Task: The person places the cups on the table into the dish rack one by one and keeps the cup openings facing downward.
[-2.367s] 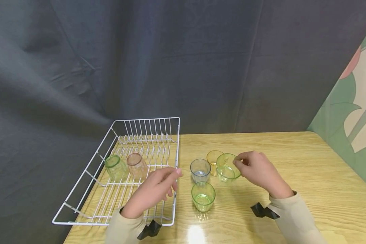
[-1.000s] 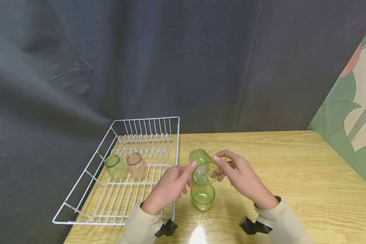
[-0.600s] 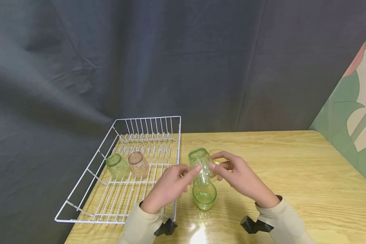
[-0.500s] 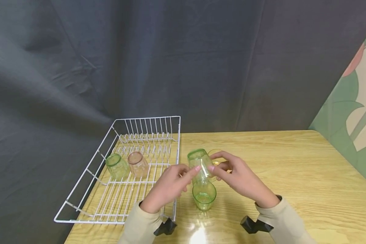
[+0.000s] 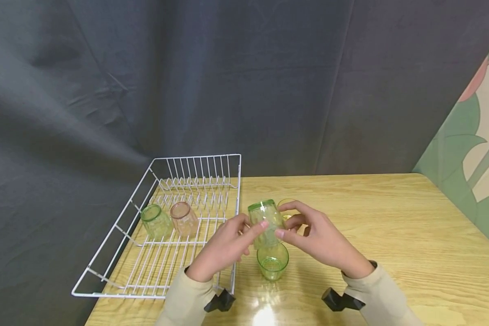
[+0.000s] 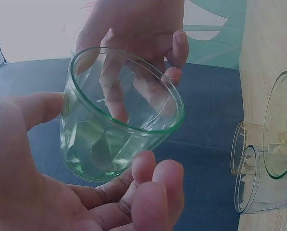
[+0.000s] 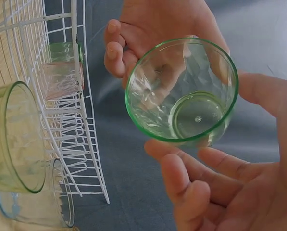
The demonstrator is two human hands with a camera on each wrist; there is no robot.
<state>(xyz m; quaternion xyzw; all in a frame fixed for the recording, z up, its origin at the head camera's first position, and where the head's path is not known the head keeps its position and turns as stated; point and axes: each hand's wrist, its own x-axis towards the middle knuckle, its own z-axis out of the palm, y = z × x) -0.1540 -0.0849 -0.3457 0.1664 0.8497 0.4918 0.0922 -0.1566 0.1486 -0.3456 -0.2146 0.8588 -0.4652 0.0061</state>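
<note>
A green drinking glass (image 5: pixel 268 213) is held in the air between both hands, its base up and its mouth facing down in the head view. My left hand (image 5: pixel 224 244) grips its left side, thumb on the wall. On its right side, the thumb and fingers of my right hand (image 5: pixel 318 233) hold the same glass (image 7: pixel 201 113). Just below on the table stands another green glass (image 5: pixel 272 262), upright. A yellow glass (image 5: pixel 286 201) is mostly hidden behind my right hand. The blue-rimmed glass (image 6: pixel 256 185) shows in the wrist views, hidden in the head view.
A white wire dish rack (image 5: pixel 118 225) stands on the wooden table (image 5: pixel 371 213), left of the hands. Inside it, a green glass (image 5: pixel 156 222) and a pink glass (image 5: pixel 184 219) sit upside down. A dark curtain (image 5: pixel 244 90) hangs behind the table.
My right hand has brought the green glass leftward from the right and it has turned mouth down. My left hand has moved right and taken hold too. Lately the glass has shifted slightly left.
</note>
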